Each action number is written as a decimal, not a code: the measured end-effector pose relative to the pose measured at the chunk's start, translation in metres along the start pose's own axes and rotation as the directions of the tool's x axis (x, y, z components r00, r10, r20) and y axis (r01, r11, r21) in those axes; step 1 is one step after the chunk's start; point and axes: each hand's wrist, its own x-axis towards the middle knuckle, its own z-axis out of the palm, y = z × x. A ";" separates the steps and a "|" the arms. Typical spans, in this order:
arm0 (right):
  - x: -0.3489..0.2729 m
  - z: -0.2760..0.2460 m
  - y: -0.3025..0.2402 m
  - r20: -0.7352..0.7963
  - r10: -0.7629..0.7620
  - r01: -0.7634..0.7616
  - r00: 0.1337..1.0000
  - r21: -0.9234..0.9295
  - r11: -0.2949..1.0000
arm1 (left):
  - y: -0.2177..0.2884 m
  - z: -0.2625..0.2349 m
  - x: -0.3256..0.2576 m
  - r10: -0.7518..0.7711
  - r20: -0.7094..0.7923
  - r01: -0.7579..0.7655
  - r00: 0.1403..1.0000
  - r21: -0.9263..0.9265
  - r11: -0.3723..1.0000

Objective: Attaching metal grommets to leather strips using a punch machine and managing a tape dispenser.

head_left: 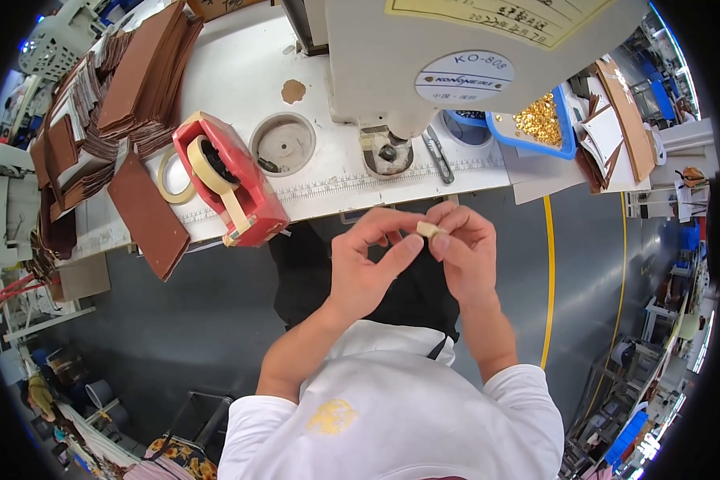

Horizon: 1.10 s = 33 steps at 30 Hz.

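"Left to right, what have we?"
"A red dispenser (252, 188) on the table (240, 76); our left hand (366, 260), 1 small pale piece (429, 230), our right hand (467, 250): thumbs and forefingers pinch it from both sides, near the table edge."

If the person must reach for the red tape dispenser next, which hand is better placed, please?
Probably the left hand: the red tape dispenser stands on that side, nearer to it. The right hand is farther away and seems to pinch a small pale piece.
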 end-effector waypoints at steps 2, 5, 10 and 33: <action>-0.009 0.003 -0.002 0.018 0.013 -0.014 1.000 0.015 1.000 | -0.004 -0.001 -0.010 -0.041 0.022 0.042 0.999 -0.083 0.996; -0.019 0.005 -0.003 0.061 0.015 -0.015 0.998 0.005 1.000 | 0.001 -0.003 -0.021 -0.104 0.068 0.117 0.992 -0.229 0.966; -0.029 0.009 -0.004 0.108 0.063 -0.070 0.992 0.062 0.996 | 0.010 -0.001 -0.032 -0.201 0.084 0.218 0.976 -0.327 0.920; -0.061 -0.010 0.016 0.151 0.024 0.041 0.988 -0.416 0.909 | -0.004 -0.023 -0.072 0.081 0.118 -0.118 0.990 0.353 0.928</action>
